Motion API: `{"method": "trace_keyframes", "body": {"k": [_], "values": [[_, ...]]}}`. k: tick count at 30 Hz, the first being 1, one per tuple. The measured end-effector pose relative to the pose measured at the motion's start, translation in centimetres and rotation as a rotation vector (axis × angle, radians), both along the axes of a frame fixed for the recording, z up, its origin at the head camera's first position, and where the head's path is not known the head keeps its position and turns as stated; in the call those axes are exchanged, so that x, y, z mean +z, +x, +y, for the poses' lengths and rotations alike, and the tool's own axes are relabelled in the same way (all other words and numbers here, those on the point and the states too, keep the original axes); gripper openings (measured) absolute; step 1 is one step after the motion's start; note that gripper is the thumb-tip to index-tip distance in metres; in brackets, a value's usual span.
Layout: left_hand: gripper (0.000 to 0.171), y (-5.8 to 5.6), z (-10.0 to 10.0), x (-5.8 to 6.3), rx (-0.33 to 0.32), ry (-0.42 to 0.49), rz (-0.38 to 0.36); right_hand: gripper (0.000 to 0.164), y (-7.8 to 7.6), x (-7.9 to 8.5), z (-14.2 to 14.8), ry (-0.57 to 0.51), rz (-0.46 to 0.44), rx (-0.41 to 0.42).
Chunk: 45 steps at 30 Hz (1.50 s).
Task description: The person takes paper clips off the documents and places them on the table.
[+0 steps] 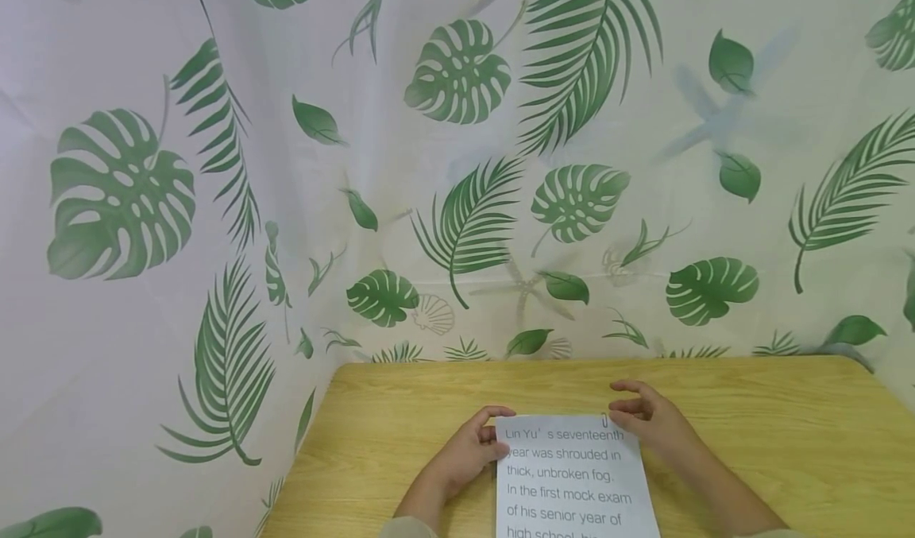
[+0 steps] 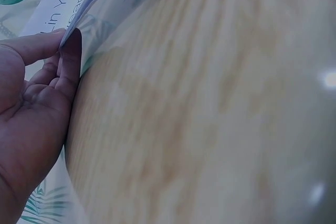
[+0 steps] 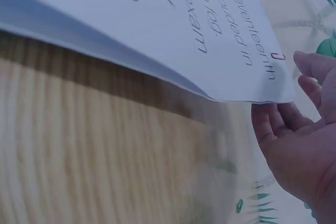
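The printed sheet is located at 6 o'clock in the head view, over the wood-grain surface. The left hand pinches its edge at 10 o'clock. The right hand is at 2 o'clock, fingers relaxed, some beneath the sheet (a paper clip sits at 1 o'clock).

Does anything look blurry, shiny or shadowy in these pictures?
Head view: soft light, the large words on the paper readable; left wrist view: two bright glare spots near the right edge, the grain of the tabletop blurred; right wrist view: a dark shadow on the tabletop along the paper's edge.
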<state>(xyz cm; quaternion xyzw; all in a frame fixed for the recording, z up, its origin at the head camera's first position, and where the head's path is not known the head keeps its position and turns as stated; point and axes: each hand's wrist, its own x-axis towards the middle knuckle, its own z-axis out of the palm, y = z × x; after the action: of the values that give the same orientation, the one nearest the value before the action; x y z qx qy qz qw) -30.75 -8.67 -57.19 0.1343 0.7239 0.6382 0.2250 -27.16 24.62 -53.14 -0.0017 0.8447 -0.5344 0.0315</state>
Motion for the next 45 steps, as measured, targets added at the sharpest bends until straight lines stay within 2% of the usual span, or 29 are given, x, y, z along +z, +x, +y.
{"method": "trace_keyframes", "body": {"k": [3, 7, 15, 25, 41, 45], "values": [[0.051, 0.2, 0.0, 0.1, -0.001, -0.007, 0.007, 0.053, 0.1, -0.4, -0.8, 0.003, -0.024, 0.001], [0.051, 0.3, 0.0, 0.1, -0.005, -0.005, 0.006, 0.04, 0.4, -0.8, -1.6, 0.063, -0.038, -0.025], [0.05, 0.2, 0.0, 0.4, -0.001, -0.012, 0.011, 0.027, 0.4, -1.2, -1.9, 0.111, -0.001, -0.032], [0.05, 0.2, 0.1, 0.3, -0.006, -0.009, 0.014, 0.02, 0.7, -1.2, -1.9, 0.099, 0.017, -0.05], [0.049, 0.1, 0.1, 0.1, 0.007, -0.02, 0.015, 0.027, 0.7, -0.8, -0.8, 0.149, 0.007, -0.111], [0.05, 0.0, 0.1, 0.0, 0.001, -0.024, 0.022, 0.027, 0.7, -0.7, 0.1, 0.17, 0.032, -0.11]]}}
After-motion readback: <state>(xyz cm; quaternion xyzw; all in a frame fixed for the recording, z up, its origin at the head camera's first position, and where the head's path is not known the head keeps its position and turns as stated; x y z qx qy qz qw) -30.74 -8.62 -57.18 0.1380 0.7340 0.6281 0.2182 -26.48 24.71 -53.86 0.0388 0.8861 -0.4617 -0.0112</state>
